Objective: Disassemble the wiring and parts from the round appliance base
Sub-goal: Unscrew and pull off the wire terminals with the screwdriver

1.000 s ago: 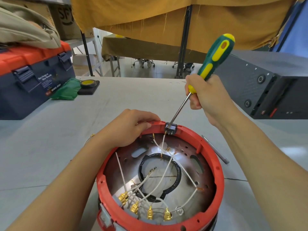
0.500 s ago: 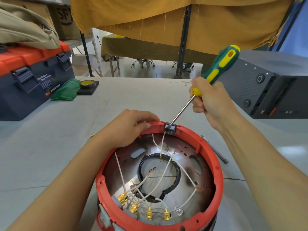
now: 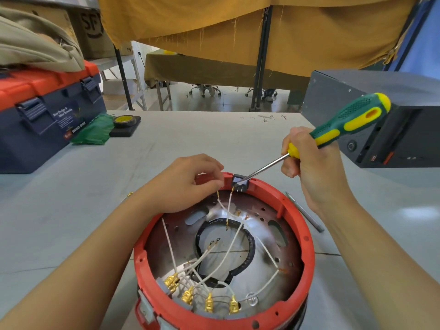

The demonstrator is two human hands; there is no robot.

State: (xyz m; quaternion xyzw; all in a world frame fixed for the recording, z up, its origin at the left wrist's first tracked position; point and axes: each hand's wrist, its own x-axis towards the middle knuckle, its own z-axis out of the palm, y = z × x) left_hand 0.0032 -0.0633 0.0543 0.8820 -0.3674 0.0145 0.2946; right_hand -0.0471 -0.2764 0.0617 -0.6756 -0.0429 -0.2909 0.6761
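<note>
- I see the red appliance base (image 3: pixel 307 239) on the grey table (image 3: pixel 71 210), nearest me, white wires (image 3: pixel 234 244) loose inside.
- My right hand (image 3: pixel 309 167) grips the screwdriver (image 3: pixel 338 128), tip in the black clip (image 3: pixel 240 182) on the far rim.
- My left hand (image 3: pixel 188 184) pinches at that rim beside the clip; what it pinches I cannot tell.

Mustard cloth (image 3: pixel 297 32) drapes over grey table (image 3: pixel 71 210); office chairs (image 3: pixel 204 90) on glossy tiled floor (image 3: pixel 228 103) beyond

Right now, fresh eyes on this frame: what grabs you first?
The red round appliance base at bottom centre, open, with white wires running to gold terminals at its near edge. Next, the green-and-yellow screwdriver gripped by the right hand, its tip on a small black part on the far rim, while the left hand rests on the rim beside it.
</note>
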